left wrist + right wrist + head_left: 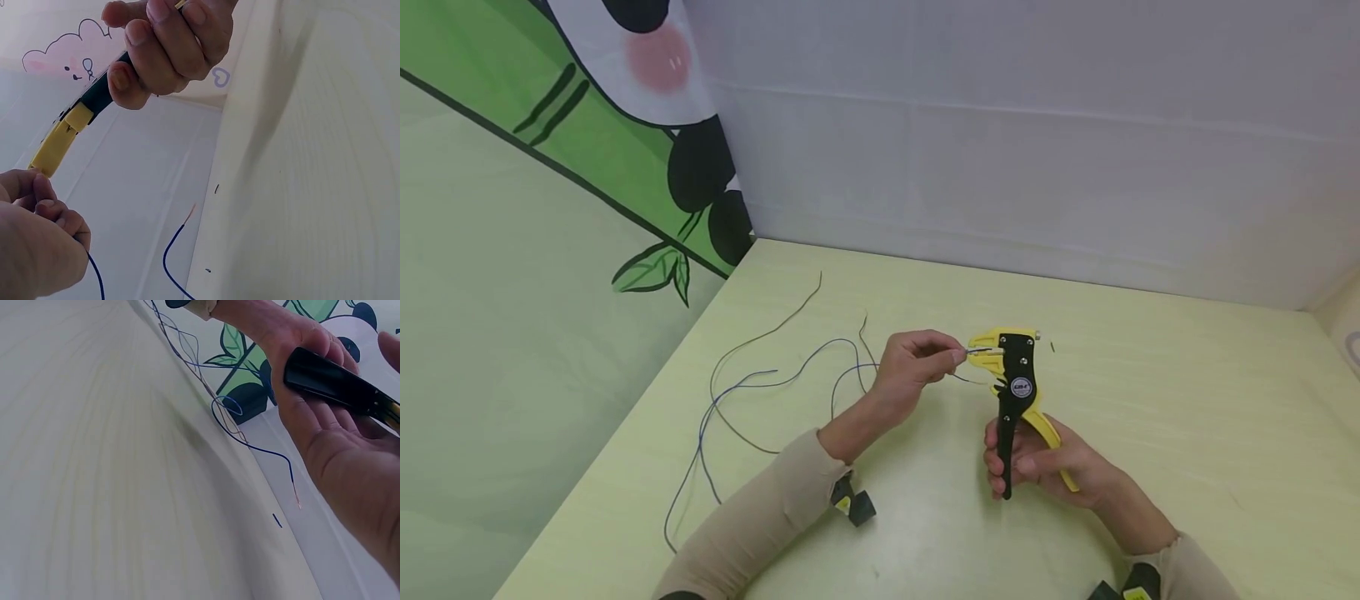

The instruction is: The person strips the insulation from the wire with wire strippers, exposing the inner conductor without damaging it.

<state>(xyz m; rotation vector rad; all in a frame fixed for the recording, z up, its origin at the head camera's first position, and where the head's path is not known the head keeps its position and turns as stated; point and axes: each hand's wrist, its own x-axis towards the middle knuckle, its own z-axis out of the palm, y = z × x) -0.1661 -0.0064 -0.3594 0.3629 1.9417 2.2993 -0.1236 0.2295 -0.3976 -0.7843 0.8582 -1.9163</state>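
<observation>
My right hand [1067, 471] grips a yellow and black wire stripper [1018, 367], fingers curled round the black handle and thumb by the yellow one. The tool stands upright above the table, its handles apart. From the left, my left hand [913, 367] pinches a blue wire [974, 352] between thumb and fingertips, with its end inside the stripper's yellow jaws. Another blue wire end [165, 256] hangs below the hands in the left wrist view, its tip bare copper. In the right wrist view the black handle [328, 381] lies against the palm.
Long loose wires, blue [702, 433] and dark [752, 337], curl across the left side of the pale wooden table [1210, 433]. A small dark offcut [1052, 347] lies right of the stripper. Behind the table hangs a white cloth [1000, 167].
</observation>
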